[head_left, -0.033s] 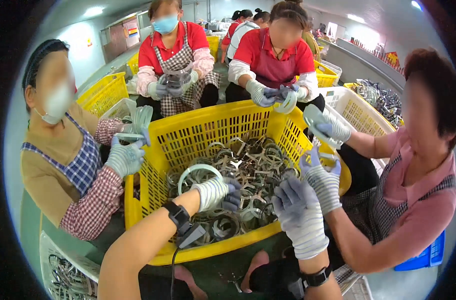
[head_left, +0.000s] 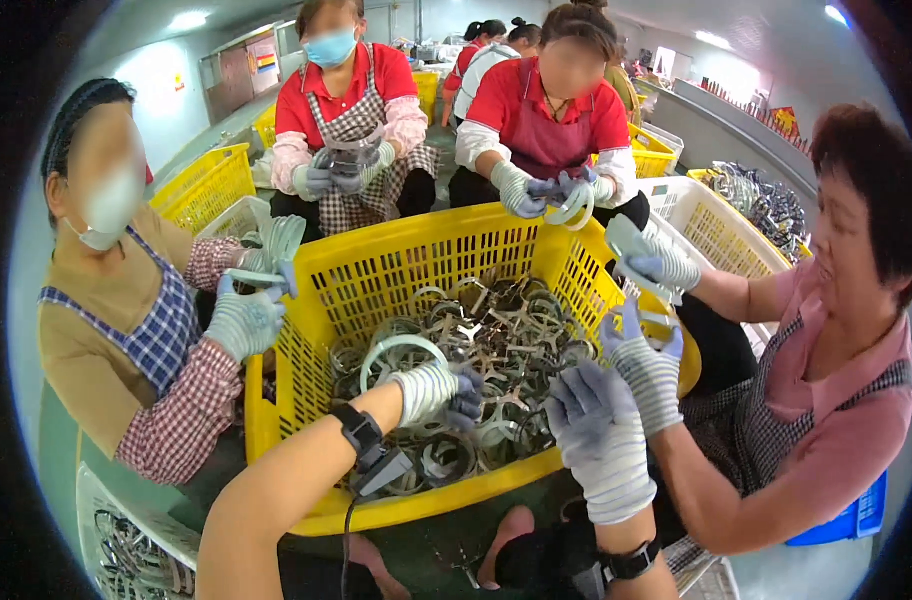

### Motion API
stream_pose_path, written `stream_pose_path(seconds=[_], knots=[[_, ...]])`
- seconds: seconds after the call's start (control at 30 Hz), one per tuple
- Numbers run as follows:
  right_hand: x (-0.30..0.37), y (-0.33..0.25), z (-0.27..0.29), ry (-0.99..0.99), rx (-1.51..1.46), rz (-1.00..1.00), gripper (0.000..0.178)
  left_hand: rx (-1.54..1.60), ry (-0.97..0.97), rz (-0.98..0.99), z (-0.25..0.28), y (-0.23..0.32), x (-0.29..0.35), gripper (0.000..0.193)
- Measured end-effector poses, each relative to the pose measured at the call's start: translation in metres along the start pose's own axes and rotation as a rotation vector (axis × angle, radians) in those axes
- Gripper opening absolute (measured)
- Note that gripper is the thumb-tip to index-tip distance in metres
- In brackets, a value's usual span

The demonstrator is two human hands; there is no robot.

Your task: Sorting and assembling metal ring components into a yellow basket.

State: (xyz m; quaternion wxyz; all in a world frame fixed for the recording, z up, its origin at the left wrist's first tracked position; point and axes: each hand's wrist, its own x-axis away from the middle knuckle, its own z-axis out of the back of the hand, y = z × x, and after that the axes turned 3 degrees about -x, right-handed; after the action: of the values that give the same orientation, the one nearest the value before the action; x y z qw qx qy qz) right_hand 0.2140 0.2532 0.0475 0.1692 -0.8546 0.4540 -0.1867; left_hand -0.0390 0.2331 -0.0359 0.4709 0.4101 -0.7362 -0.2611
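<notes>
My left hand (head_left: pixel 439 393), in a white striped glove with grey fingers, hangs over the front of a big yellow basket (head_left: pixel 431 500). Its fingers curl downward, and what they grip, if anything, is hidden. Just behind its wrist stands a pale translucent ring (head_left: pixel 403 341); whether the hand touches it I cannot tell. Many ring-shaped and branched metal and plastic pieces (head_left: pixel 466 350) fill the basket. Over its right front corner, my right hand (head_left: pixel 600 430) is held palm up, open, fingers slightly bent and nothing visible in it. Both wrists wear dark straps.
Several gloved co-workers sit around the basket, holding pale curved pieces. One co-worker's hand (head_left: pixel 644 365) is close beside my right hand. A white crate of parts (head_left: pixel 101 490) stands at lower left, a white crate (head_left: pixel 711 222) at right, a blue container (head_left: pixel 846 518) at lower right.
</notes>
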Motion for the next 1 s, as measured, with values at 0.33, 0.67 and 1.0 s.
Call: stream_pose_path(seconds=[0.33, 0.67, 1.0], knots=[[-0.009, 0.016, -0.006, 0.142, 0.062, -0.071, 0.036, -1.688, -0.282, 0.182, 0.093, -0.108, -0.158, 0.047], [-0.013, 0.018, -0.008, 0.203, 0.047, -0.086, 0.03, -0.04, 0.082, 0.074, 0.084, -0.033, -0.092, 0.024], [-0.019, 0.031, -0.01, 0.019, 0.122, -0.438, 0.049, -0.351, 0.061, -0.136, -0.072, 0.059, 0.065, 0.017]])
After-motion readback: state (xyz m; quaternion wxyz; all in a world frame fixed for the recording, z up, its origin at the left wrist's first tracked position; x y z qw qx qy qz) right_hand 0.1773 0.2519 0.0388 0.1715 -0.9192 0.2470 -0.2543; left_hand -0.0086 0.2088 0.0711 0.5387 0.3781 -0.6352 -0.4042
